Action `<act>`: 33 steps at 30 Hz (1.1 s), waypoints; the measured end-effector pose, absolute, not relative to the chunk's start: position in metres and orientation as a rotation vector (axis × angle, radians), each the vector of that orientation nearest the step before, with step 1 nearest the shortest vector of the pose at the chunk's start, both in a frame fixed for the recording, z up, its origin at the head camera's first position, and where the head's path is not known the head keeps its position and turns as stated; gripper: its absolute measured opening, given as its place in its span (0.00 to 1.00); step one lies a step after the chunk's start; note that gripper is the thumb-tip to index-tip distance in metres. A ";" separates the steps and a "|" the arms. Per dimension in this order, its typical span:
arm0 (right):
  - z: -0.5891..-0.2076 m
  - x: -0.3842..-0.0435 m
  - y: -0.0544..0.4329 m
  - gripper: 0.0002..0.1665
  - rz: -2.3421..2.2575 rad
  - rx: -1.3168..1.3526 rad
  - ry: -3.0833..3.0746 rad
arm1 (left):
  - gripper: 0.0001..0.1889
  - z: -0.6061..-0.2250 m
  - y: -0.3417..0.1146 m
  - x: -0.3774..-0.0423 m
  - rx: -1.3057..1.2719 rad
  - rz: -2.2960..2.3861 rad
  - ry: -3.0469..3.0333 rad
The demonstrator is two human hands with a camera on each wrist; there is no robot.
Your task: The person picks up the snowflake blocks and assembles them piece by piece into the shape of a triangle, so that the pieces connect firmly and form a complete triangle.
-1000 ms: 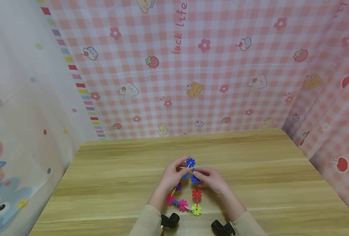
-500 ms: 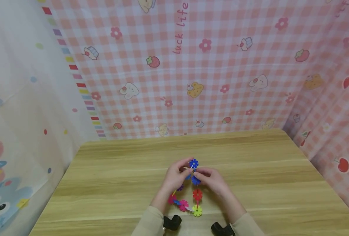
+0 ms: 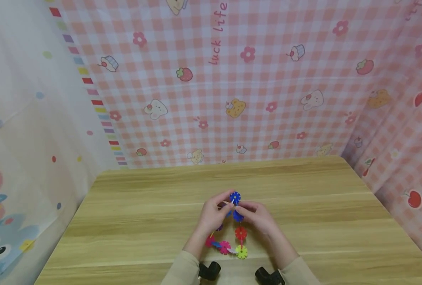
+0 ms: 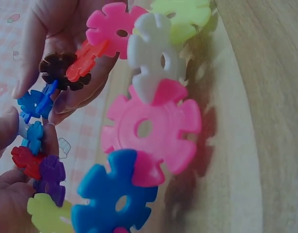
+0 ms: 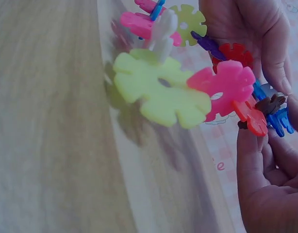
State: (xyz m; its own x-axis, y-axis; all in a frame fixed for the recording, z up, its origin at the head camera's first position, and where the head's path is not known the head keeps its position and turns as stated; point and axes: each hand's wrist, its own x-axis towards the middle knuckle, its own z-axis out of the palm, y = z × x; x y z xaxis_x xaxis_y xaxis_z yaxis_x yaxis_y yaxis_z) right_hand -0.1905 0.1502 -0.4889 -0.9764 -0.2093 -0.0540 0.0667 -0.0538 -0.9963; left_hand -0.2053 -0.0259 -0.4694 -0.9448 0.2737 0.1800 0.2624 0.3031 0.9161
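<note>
Notched plastic snowflake discs, slotted edge to edge, make a loop-shaped snowflake disc chain (image 3: 224,247) between both hands. At its far end my left hand (image 3: 214,213) pinches the chain beside a dark blue disc (image 3: 235,197). Thumb and fingers of my right hand (image 3: 258,217) grip another blue disc (image 3: 237,215) just below it. A red disc (image 3: 241,233) and a yellow disc (image 3: 241,252) hang nearer the body. In the left wrist view, pink (image 4: 180,131), white (image 4: 149,58) and brown (image 4: 54,63) discs show. Fingers partly hide the pinched pieces.
A wood-grain table (image 3: 143,221) lies beneath the hands. Pink checked cloth (image 3: 211,87) hangs behind it and at the right, with a white printed cloth (image 3: 25,99) at the left. Black wrist-worn pieces (image 3: 211,270) stick out by both sleeves.
My left hand has shifted slightly right with its part of the chain, narrowing the gap to my right hand. The near discs have swung a little to the right. Both hands keep their grip.
</note>
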 end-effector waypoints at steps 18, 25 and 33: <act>-0.486 -0.190 0.147 0.19 -2.097 -0.100 2.285 | 0.20 -0.474 -0.020 -0.201 0.524 1.818 2.608; -0.490 -0.188 0.152 0.17 -1.995 -0.108 2.322 | 0.20 -0.479 -0.023 -0.206 0.333 1.952 2.579; -0.492 -0.183 0.164 0.16 -1.769 -0.282 2.316 | 0.20 -0.478 -0.028 -0.219 0.157 1.940 2.571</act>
